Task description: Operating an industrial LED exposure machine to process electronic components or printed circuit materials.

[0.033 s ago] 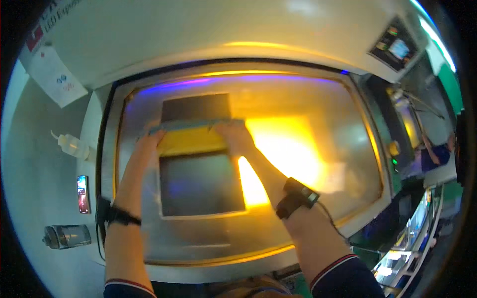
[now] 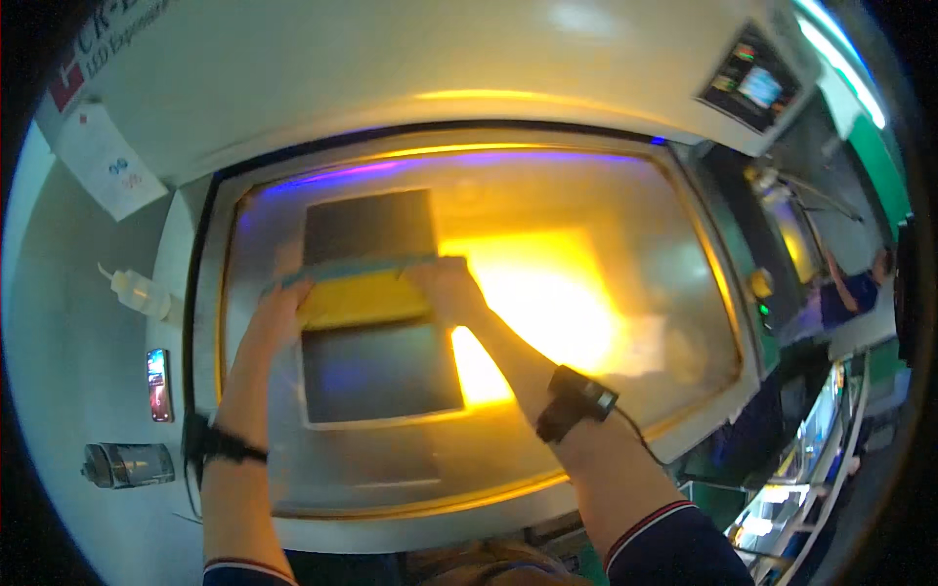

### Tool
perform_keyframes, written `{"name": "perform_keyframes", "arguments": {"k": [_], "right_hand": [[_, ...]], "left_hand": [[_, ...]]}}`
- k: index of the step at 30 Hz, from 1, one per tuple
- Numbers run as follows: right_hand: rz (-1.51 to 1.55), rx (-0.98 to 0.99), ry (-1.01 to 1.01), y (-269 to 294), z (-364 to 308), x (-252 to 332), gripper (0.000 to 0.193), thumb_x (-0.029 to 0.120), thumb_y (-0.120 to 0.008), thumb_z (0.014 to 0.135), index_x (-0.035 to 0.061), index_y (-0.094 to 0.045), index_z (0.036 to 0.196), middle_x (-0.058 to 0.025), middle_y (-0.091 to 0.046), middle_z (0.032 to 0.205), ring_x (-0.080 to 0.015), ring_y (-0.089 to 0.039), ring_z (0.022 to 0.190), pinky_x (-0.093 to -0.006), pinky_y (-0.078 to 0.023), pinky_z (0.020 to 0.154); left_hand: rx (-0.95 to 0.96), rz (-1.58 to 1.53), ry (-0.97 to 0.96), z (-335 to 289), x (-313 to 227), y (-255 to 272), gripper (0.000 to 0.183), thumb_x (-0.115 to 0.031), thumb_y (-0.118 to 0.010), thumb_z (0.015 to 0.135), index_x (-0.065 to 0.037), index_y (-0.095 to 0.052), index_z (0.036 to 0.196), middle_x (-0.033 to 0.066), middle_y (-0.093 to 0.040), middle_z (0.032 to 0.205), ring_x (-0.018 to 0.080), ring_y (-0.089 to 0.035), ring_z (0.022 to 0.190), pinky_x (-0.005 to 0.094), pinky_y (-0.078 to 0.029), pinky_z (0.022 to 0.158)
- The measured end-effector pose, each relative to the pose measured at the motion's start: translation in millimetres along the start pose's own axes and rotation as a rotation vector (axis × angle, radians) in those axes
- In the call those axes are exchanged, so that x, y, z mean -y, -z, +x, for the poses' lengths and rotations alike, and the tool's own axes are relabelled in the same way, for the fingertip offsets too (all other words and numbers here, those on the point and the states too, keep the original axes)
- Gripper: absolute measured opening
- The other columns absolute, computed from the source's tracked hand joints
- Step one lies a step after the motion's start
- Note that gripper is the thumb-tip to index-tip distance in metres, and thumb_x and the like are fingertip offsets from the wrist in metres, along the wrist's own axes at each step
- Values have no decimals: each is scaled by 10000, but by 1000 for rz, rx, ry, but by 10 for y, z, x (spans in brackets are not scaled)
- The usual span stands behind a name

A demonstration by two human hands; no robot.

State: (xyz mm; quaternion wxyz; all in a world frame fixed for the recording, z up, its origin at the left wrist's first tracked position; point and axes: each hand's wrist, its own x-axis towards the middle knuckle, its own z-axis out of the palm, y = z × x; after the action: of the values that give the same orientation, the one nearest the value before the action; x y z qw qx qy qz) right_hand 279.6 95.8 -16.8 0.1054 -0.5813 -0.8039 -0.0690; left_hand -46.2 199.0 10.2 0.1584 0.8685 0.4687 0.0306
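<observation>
Both my hands grip a wide yellow scraper-like tool (image 2: 363,300) with a blue-grey upper edge; its exact kind is blurred. My left hand (image 2: 277,313) is closed on its left end, and my right hand (image 2: 447,290) on its right end. The tool lies across a dark rectangular panel (image 2: 383,379), hiding its middle. Part of the panel shows beyond the tool and a light-edged part shows nearer to me. Under it is the shiny bed of a machine (image 2: 547,444), lit bright yellow to the right of my right hand.
A raised frame (image 2: 721,278) rims the bed, and a pale lid (image 2: 322,68) stands behind. On the left ledge are a squeeze bottle (image 2: 142,293), a phone (image 2: 158,385) and a dark bottle (image 2: 129,465). Another person (image 2: 852,298) is at the far right.
Both hands have moved the yellow tool a little toward me, covering more of the panel's near part. The whole view has also shifted slightly.
</observation>
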Motion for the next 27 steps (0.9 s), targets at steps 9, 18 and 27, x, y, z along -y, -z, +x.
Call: {"name": "perform_keyframes", "arguments": {"k": [9, 18, 27], "right_hand": [[401, 576, -95, 1427, -2162, 1311, 638, 127, -536, 855, 219, -386, 1469, -77, -595, 1310, -279, -651, 1042, -425, -535, 843], [188, 392, -119, 1236, -2916, 974, 534, 122, -598, 839, 227, -509, 1355, -58, -660, 1113, -294, -676, 960, -439, -550, 785], [251, 443, -253, 527, -908, -787, 483, 101, -585, 804, 238, -591, 1267, -60, -672, 1107, -272, -645, 1021, -434, -513, 842]], "left_hand": [[494, 84, -7, -2438, -1298, 319, 617, -92, -636, 749, -150, -536, 1355, 102, -599, 1307, 289, -567, 1201, 417, -441, 1020], [355, 145, -59, -2724, -1634, -368, 628, -125, -668, 728, -171, -534, 1340, 128, -609, 1271, 330, -594, 1135, 442, -469, 971], [540, 192, 88, -2, -1558, 381, 746, 2, -604, 711, -294, -504, 1388, 133, -605, 1283, 348, -580, 1162, 437, -480, 989]]}}
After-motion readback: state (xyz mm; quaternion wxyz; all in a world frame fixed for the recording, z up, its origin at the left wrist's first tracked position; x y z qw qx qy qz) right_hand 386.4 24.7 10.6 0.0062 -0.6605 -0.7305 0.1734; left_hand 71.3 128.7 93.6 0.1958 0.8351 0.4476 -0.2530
